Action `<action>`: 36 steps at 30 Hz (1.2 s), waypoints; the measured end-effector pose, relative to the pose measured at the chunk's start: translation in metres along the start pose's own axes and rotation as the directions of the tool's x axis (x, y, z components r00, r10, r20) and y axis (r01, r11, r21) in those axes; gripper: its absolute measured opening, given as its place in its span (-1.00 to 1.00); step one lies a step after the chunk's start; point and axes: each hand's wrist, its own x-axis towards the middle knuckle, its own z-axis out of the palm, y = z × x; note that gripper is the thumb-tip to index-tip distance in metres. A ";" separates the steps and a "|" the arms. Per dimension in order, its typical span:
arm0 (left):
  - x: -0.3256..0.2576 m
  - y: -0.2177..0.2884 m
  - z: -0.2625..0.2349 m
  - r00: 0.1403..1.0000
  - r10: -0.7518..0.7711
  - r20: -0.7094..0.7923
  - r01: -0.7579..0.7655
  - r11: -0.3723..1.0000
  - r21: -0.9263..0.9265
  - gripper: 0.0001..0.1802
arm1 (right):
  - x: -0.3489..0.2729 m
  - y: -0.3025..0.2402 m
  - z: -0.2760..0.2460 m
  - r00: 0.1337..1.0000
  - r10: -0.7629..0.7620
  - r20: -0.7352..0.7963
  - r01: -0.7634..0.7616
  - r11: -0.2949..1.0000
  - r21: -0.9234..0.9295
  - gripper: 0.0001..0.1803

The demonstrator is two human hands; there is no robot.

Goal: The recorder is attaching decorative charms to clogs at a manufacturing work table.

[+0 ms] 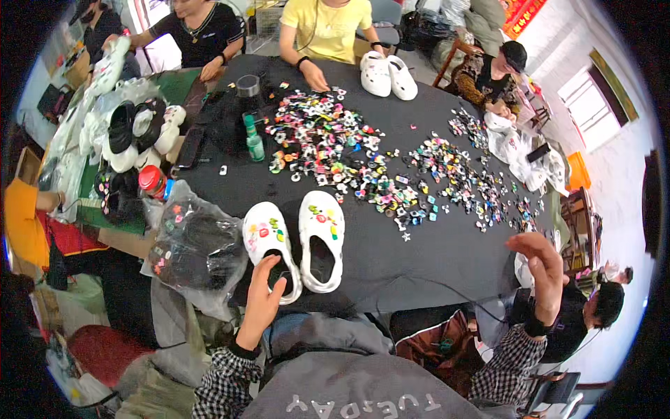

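Note:
A pair of white clogs stands side by side at the near edge of the dark table, toes pointing away from me. Colourful charms sit on the toes of the left clog point(262, 227) and the right clog point(322, 218). Beside the left clog's heel is my left hand point(262, 304), fingers stretched out and nothing in its grasp; I cannot tell whether it touches the clog. Out to the right, my right hand point(544, 272) is raised near the table's edge, fingers apart from the thumb and holding nothing. Loose shoe charms point(324, 143) lie heaped across the table's middle.
A clear plastic bag point(199, 244) with dark clogs lies left of the pair. Beyond it stand a red-lidded jar point(152, 180) and a green bottle point(253, 143). Another white pair point(388, 75) sits at the far side. Several people surround the table; a black cable point(447, 288) crosses its near edge.

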 end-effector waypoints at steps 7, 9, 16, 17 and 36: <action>0.021 0.003 0.050 0.861 -0.480 0.167 0.443 0.549 -0.708 -0.23 | -0.023 0.110 0.003 0.976 0.192 0.104 -0.189 0.981 -0.042 -0.69; 0.026 0.003 0.050 0.891 -0.403 0.209 0.441 0.660 -0.607 -0.23 | -0.022 0.146 0.039 0.954 0.128 0.272 -0.144 0.989 0.042 -0.69; 0.029 0.003 0.055 0.886 -0.267 0.379 0.460 0.392 -0.797 -0.25 | -0.001 0.200 0.180 0.889 0.130 0.439 -0.246 0.944 0.218 -0.52; 0.031 -0.003 0.056 0.891 -0.277 0.360 0.436 0.301 -0.848 -0.34 | 0.003 0.203 0.195 0.888 0.123 0.443 -0.242 0.944 0.223 -0.52; 0.057 -0.052 0.060 0.994 -0.019 0.109 -0.016 0.949 0.316 -0.60 | 0.023 0.161 0.283 0.710 0.309 0.632 -0.524 0.832 0.182 -0.07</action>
